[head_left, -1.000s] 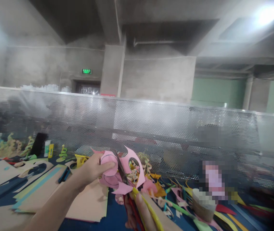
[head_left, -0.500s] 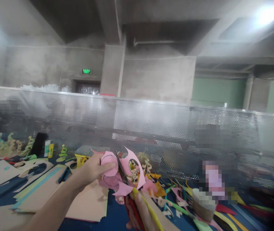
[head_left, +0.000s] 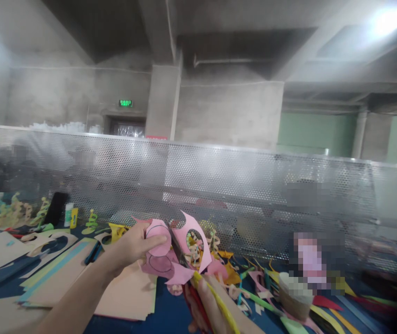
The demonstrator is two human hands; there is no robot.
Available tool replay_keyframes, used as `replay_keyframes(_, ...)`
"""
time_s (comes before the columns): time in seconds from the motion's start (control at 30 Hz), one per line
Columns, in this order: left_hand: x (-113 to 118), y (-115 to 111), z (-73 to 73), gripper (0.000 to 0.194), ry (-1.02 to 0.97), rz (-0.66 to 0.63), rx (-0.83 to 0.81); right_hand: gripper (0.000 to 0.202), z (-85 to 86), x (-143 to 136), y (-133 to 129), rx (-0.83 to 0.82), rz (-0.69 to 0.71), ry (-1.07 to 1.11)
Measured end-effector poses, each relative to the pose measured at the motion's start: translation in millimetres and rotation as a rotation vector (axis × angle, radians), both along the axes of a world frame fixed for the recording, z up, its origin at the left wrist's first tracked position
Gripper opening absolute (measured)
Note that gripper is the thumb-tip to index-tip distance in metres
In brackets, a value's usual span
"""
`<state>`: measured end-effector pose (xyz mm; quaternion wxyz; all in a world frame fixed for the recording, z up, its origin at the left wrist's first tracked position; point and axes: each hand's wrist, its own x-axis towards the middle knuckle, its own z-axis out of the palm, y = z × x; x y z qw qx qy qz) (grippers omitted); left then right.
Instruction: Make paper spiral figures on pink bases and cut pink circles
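My left hand (head_left: 142,243) pinches a sheet of pink paper (head_left: 158,232) between thumb and fingers. Dark curved lines are drawn on it, and its upper part is rounded. In my right hand (head_left: 207,297) is a pair of scissors (head_left: 179,248) with red and yellow handles, its fingers wrapped round them. The dark blades point up and away, lying between the rounded pink piece and a curved pink offcut (head_left: 198,239) on the right. Whether the offcut is still joined to the sheet I cannot tell.
Stacked coloured paper (head_left: 128,292) lies at the left on the blue table (head_left: 165,311). A glue stick (head_left: 68,214) and a black phone (head_left: 57,208) stand behind. Paper strips and a tape roll (head_left: 294,301) cover the right. A perforated metal screen (head_left: 219,171) runs along the back.
Both hands stay almost in place. The scissors and my right hand have shifted very slightly, and the lower part of the pink paper has moved a little.
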<state>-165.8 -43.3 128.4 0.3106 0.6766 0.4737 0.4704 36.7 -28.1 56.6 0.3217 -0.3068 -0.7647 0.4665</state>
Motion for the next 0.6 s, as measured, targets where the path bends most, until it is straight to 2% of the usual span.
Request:
replay_keyframes(0.13, -4.7, 3.9, -2.7, 0.021, -0.017, -0.06, -0.015, 0.075, 0.8, -3.2, 2.2, -0.027, -0.021, 0.019)
replay_keyframes(0.43, -7.8, 8.8, -5.8, 0.023, -0.111, -0.026, 0.016, 0.069, 5.3, -4.9, 2.9, -0.017, -0.019, 0.025)
replay_keyframes(0.6, -6.9, 8.1, -3.9, 0.024, -0.148, -0.032, 0.015, 0.064, 4.5, -4.4, -0.8, 0.006, -0.087, 0.068)
